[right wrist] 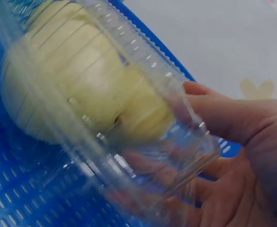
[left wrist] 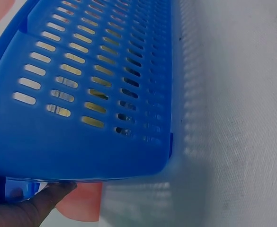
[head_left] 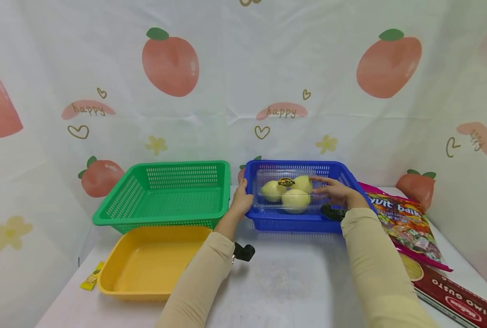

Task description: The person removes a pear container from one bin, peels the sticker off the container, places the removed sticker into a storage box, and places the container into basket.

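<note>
Fruit box (head_left: 286,183) is inside the blue basket (head_left: 296,224) near its left edge in the head view; in the left-wrist view, the left hand (left wrist: 30,208) grips that edge; in the right-wrist, the right hand (right wrist: 256,161) pinches the box's end, best held level.

- White flat table (head_left: 284,287), carrying:
- rectangular green slotted plastic basket (head_left: 182,200)
- shallow yellow plastic tray (head_left: 153,264), before it
- small yellow packet (head_left: 91,277), beside the tray
- rectangular blue slotted plastic basket (head_left: 292,225)
- pink-edged multicoloured bag (head_left: 405,223)
- dark-red printed box (head_left: 456,296)
</note>
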